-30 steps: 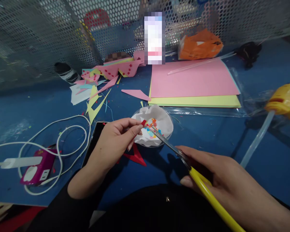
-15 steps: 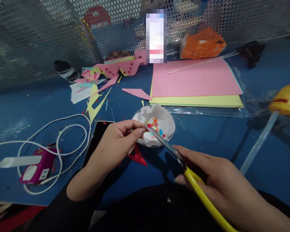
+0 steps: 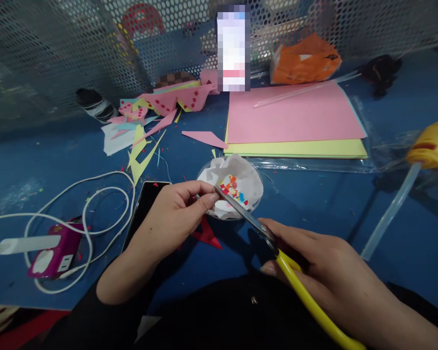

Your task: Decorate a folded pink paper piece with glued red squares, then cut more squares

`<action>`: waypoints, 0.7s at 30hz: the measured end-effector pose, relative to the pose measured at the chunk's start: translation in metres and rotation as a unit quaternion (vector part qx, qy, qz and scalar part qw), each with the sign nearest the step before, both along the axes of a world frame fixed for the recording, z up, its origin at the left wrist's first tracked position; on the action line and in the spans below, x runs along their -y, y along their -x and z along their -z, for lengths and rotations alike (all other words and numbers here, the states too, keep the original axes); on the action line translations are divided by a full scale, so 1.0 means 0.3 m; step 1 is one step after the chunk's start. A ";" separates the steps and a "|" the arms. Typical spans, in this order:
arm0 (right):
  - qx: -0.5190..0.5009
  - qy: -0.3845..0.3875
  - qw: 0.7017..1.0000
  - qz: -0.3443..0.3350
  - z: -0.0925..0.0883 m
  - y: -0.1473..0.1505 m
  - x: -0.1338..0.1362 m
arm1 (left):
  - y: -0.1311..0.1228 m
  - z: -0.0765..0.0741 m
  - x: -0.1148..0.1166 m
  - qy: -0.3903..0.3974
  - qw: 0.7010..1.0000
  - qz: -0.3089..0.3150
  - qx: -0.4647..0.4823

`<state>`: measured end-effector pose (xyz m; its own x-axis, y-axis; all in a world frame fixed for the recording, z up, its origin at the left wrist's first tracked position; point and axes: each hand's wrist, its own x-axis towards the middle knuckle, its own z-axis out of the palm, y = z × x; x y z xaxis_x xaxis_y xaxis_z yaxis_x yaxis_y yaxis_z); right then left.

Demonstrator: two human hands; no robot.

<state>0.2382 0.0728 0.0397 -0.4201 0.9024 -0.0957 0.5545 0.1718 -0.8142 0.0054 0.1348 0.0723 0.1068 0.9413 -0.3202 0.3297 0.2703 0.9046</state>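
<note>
My left hand is closed in a pinch at the left rim of a round bowl lined with white paper. A thin red paper strip, mostly hidden, is between its fingertips. My right hand is wrapped around the yellow handle of a pair of scissors. The blades look nearly closed, and their tips lie over the bowl, right at my left fingertips. Small red, orange, yellow and blue paper bits lie in the bowl. Below my left hand is a red paper scrap on the blue table.
Stacked pink and yellow paper lies behind the bowl, with cut scraps to the left. A dark-screened phone, white cable and magenta device are left. Far right, a clear stick extends from a yellow object.
The scissor tips have shifted slightly left, closer to my left fingertips, and the blades look more closed. Less red paper shows at the fingertips. The whole view has shifted slightly.
</note>
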 end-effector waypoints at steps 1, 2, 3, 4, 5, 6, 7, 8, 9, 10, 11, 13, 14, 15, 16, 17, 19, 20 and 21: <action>0.000 -0.002 1.000 0.000 0.000 -0.001 0.000 | 0.000 0.001 -0.001 0.001 1.000 0.002 0.002; 0.000 -0.004 1.000 0.001 0.000 -0.002 0.000 | -0.001 0.001 -0.001 0.001 1.000 0.001 0.007; 0.001 -0.004 1.000 0.002 0.000 -0.003 0.001 | -0.001 0.001 -0.002 0.003 1.000 -0.002 0.012; 0.002 -0.004 1.000 0.003 0.000 -0.004 0.001 | -0.001 0.001 -0.002 0.005 1.000 -0.006 0.017; 0.002 -0.005 1.000 0.004 0.000 -0.004 0.002 | 0.000 0.002 -0.002 0.006 1.000 -0.009 0.023; 0.002 -0.006 1.000 0.006 -0.001 -0.005 0.002 | 0.001 0.002 -0.001 0.006 1.000 -0.012 0.026; 0.004 -0.005 1.000 0.006 -0.001 -0.004 0.003 | 0.002 0.002 -0.001 0.008 1.000 -0.011 0.027; 0.006 -0.003 1.000 0.004 0.000 -0.004 0.004 | 0.004 0.002 -0.002 0.011 1.000 -0.008 0.022; 0.008 0.000 1.000 0.001 0.000 -0.004 0.005 | 0.005 0.002 -0.002 0.015 1.000 -0.002 0.017; 0.010 0.002 1.000 -0.002 0.001 -0.004 0.007 | 0.007 0.002 -0.002 0.019 1.000 0.005 0.011; 0.012 0.003 1.000 -0.005 0.002 -0.004 0.008 | 0.008 0.002 -0.003 0.025 1.000 0.010 0.004; 0.018 0.004 1.000 -0.009 0.004 -0.005 0.011 | 0.010 0.002 -0.004 0.034 0.999 0.017 -0.004; 0.021 0.004 1.000 -0.009 0.005 -0.006 0.013 | 0.010 0.002 -0.004 0.034 0.999 0.018 -0.007; 0.022 0.004 1.000 -0.009 0.004 -0.007 0.014 | 0.010 0.002 -0.005 0.032 0.999 0.017 -0.011; 0.023 0.005 1.000 -0.010 0.003 -0.008 0.014 | 0.010 0.001 -0.005 0.029 0.999 0.016 -0.015; 0.022 0.004 1.000 -0.011 0.002 -0.008 0.014 | 0.009 0.000 -0.006 0.024 0.999 0.016 -0.017; 0.019 -0.001 1.000 -0.011 -0.002 -0.008 0.013 | 0.008 0.000 -0.008 0.015 1.000 0.017 -0.021; 0.018 -0.003 1.000 -0.010 -0.004 -0.007 0.012 | 0.008 0.000 -0.009 0.013 1.000 0.017 -0.021; 0.019 -0.005 1.000 -0.009 -0.006 -0.006 0.010 | 0.008 0.002 -0.010 0.012 1.000 0.017 -0.020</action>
